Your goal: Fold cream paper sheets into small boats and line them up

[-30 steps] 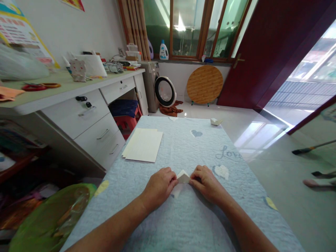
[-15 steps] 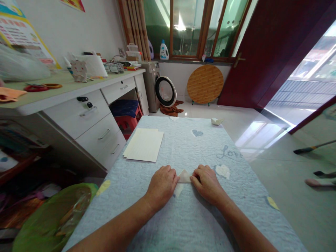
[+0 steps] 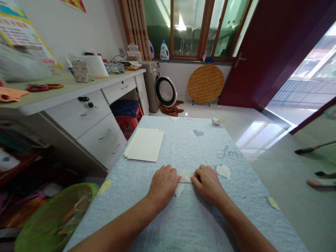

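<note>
Nearest in, left hand (image 3: 164, 185): fingers (image 3: 173, 174) curled together, pinching with the thumb the left end of a small folded paper (image 3: 186, 175).
Right hand (image 3: 208, 182): fingers bent, thumb and index finger pinching the paper's right end.
Folded paper: off-white, held between the two hands, its far edge rising to a low peak, its near edge straight; whether it lies quite flat is hard to tell.
Table (image 3: 173, 227): beneath both hands, covered in a pale blue quilted cloth printed with hearts, yellow shapes and the lettering "Love" (image 3: 228, 152).
Paper sheets (image 3: 145, 144): a small stack of plain cream sheets, edges slightly uneven, on the table beyond the left hand and well apart from it.
Small folded piece (image 3: 217, 121): pale, near the table's far right corner.
Green basin (image 3: 31, 224): beside the table on the left, holding clear plastic and other items too dim to name.
Desk (image 3: 115, 78): along the left wall, white drawers below, red-handled scissors (image 3: 38, 88) on top.
Washing machine (image 3: 151, 84): past the desk, its round door (image 3: 166, 91) swung open.
Round wooden board (image 3: 206, 84): leaning upright against the wall under the window (image 3: 187, 31).
</note>
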A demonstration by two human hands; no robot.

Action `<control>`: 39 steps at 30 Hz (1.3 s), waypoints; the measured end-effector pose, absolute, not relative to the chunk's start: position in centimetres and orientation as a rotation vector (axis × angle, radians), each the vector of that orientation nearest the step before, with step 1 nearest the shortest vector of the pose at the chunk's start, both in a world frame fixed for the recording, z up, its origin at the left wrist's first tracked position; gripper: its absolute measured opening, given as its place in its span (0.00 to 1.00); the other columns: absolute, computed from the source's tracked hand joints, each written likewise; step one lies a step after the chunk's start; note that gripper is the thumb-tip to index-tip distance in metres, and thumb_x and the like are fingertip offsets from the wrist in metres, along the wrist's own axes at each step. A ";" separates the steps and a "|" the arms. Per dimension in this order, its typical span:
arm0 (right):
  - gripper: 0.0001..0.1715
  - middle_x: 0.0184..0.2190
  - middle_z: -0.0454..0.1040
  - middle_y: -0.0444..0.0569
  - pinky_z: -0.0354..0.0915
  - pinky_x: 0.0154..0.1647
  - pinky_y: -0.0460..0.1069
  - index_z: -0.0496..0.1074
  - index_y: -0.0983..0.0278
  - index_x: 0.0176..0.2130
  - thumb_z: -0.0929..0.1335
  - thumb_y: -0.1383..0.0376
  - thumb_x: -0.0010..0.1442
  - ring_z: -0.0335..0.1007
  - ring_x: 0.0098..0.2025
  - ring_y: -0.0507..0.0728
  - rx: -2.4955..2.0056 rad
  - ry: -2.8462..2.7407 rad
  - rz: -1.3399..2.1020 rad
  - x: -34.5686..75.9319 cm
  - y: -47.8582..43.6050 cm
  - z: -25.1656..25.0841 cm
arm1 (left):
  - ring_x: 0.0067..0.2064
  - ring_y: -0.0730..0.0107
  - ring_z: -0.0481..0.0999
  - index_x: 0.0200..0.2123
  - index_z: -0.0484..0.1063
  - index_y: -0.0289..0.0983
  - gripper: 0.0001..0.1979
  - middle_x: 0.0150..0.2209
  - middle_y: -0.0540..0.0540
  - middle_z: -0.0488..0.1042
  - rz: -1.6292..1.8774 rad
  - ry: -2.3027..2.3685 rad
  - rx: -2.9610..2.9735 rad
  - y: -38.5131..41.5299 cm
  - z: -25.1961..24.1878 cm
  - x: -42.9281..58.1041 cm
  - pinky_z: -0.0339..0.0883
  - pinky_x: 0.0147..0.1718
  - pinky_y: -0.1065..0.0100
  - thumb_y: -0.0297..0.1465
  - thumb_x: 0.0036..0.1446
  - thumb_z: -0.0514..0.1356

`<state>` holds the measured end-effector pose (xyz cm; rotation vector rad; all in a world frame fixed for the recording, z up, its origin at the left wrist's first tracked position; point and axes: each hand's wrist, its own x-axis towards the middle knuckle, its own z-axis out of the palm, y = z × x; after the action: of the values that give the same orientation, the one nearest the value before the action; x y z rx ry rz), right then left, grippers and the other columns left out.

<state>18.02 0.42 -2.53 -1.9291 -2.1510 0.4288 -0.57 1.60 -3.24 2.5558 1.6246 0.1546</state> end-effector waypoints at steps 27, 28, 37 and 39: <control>0.10 0.34 0.71 0.49 0.52 0.42 0.52 0.73 0.63 0.30 0.66 0.64 0.62 0.64 0.40 0.58 -1.962 -2.172 0.338 17.8 0.1 -3.0 | 0.40 0.63 0.69 0.39 0.74 0.38 0.05 0.37 0.48 0.73 0.416 1.001 2.845 1.5 -3.7 -1.4 0.66 0.40 0.63 0.29 0.65 0.58; 0.10 0.35 0.71 0.49 0.52 0.43 0.52 0.72 0.63 0.30 0.65 0.64 0.62 0.63 0.41 0.59 -1.967 -2.172 0.325 17.7 0.0 -3.0 | 0.41 0.61 0.70 0.41 0.74 0.38 0.06 0.38 0.47 0.73 0.377 0.999 2.891 1.2 -3.7 -1.4 0.66 0.40 0.61 0.29 0.65 0.57; 0.12 0.47 0.68 0.54 0.51 0.56 0.59 0.67 0.62 0.45 0.66 0.62 0.60 0.59 0.51 0.63 -1.850 -2.105 0.246 17.2 -0.5 -3.5 | 0.45 0.57 0.71 0.50 0.71 0.31 0.14 0.45 0.40 0.74 0.169 1.049 3.041 -1.0 -3.9 -0.5 0.67 0.45 0.58 0.23 0.63 0.54; 0.17 0.52 0.66 0.55 0.48 0.60 0.61 0.66 0.61 0.49 0.66 0.62 0.59 0.57 0.55 0.64 -1.866 -2.090 0.246 17.1 -0.5 -3.7 | 0.45 0.57 0.71 0.51 0.70 0.30 0.14 0.46 0.40 0.74 0.152 1.031 3.039 -1.1 -3.9 -0.5 0.67 0.44 0.58 0.23 0.63 0.54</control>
<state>17.12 -0.54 -3.66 -1.8657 -2.0903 0.2456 -0.45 -1.06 -3.86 3.0386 1.0313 0.1519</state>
